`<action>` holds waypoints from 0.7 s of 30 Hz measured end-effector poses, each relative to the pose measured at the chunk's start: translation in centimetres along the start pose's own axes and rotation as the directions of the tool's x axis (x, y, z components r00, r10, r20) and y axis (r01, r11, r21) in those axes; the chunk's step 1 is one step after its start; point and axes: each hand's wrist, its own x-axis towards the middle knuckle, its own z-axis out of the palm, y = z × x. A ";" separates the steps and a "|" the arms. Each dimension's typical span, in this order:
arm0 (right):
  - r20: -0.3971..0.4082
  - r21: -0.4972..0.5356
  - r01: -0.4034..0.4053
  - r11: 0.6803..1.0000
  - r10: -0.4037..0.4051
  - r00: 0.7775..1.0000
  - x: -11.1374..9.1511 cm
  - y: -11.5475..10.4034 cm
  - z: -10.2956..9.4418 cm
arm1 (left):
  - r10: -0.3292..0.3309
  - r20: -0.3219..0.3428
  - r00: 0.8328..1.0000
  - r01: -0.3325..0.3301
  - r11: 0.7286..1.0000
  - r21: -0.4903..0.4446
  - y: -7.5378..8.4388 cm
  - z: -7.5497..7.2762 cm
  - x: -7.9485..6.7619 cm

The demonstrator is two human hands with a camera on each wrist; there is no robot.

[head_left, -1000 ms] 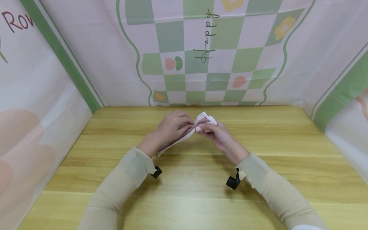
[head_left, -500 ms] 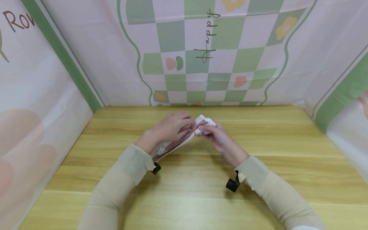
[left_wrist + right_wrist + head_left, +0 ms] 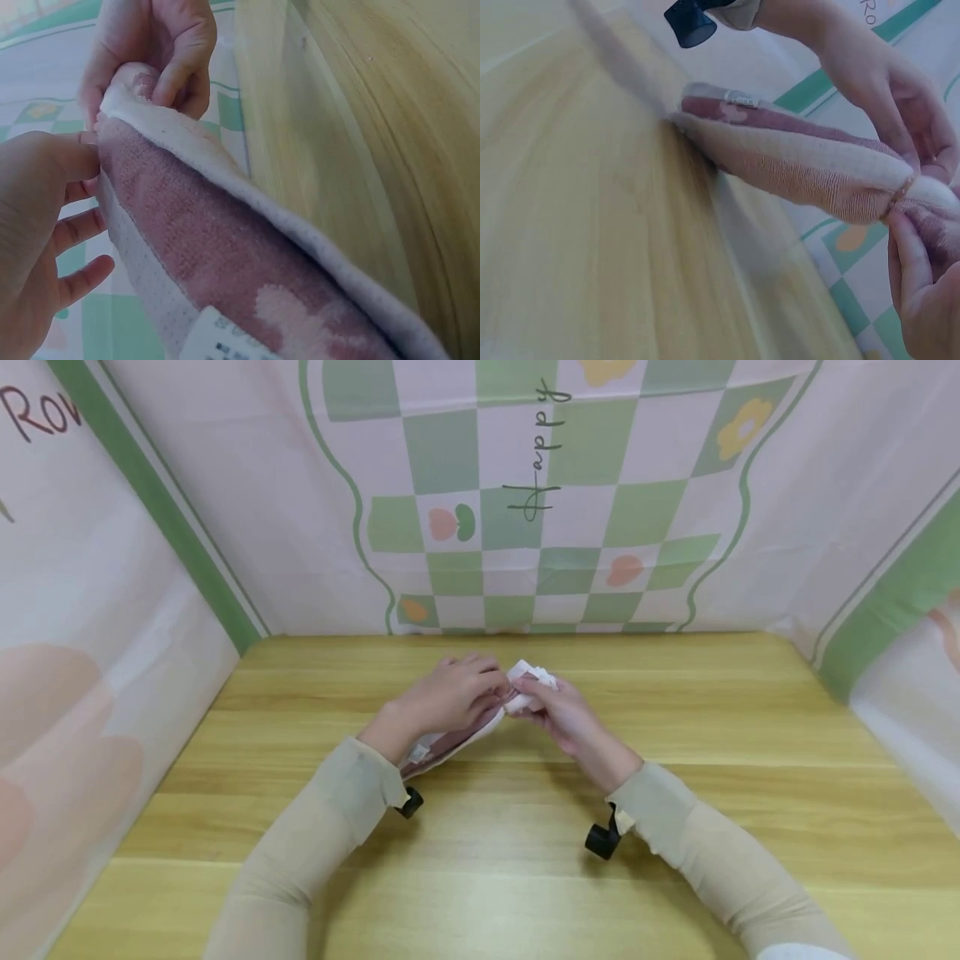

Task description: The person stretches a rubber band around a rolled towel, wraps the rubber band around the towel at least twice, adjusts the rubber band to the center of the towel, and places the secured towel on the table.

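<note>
A pink-and-white towel (image 3: 480, 727) with a white care label (image 3: 225, 337) is gathered into a narrow bundle above the table. A thin orange-brown band (image 3: 902, 189) circles its gathered neck, seen in the right wrist view. My right hand (image 3: 566, 718) grips the bunched white end, thumb pressed near the band. With thumb and index finger, my left hand (image 3: 457, 693) pinches the towel beside the neck; its other fingers stand loose in the left wrist view. From there the towel's wider part slopes down under my left wrist. Exact left fingertip contact is partly hidden.
A wooden table (image 3: 480, 860) lies below both hands. Behind it hangs a green-and-white checked cloth backdrop (image 3: 577, 518), and printed cloth walls (image 3: 97, 693) close the sides. A small black camera (image 3: 602, 841) sits beneath the right cuff, another black camera (image 3: 409, 802) beneath the left.
The towel's wider end has swung slightly toward the left wrist, bringing its label into sight. The left hand has turned and shifted a little; the right hand keeps its grip.
</note>
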 end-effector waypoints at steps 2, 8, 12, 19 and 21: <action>-0.013 -0.017 0.008 1.000 -0.008 1.000 0.0 -0.2 0.2 | -0.009 -0.006 1.000 0.008 1.000 -0.018 0.0 -0.1 -0.1; -0.022 -0.084 0.014 0.996 -0.016 1.000 0.1 -0.8 0.4 | -0.005 0.012 1.000 0.005 0.999 -0.046 0.2 -0.6 -0.4; -0.022 -0.118 -0.004 0.993 0.001 1.000 0.0 -1.1 0.3 | -0.012 0.043 0.999 0.015 0.998 -0.057 0.2 -0.7 -0.5; -0.067 -0.129 -0.026 0.991 0.017 0.998 0.0 -1.4 -0.1 | -0.012 0.069 0.998 0.013 1.000 -0.024 0.4 -0.8 -0.7; -0.080 -0.133 -0.035 0.991 0.024 0.996 0.1 -1.5 -0.2 | -0.003 0.062 0.998 0.004 1.000 -0.018 0.5 -0.9 -0.8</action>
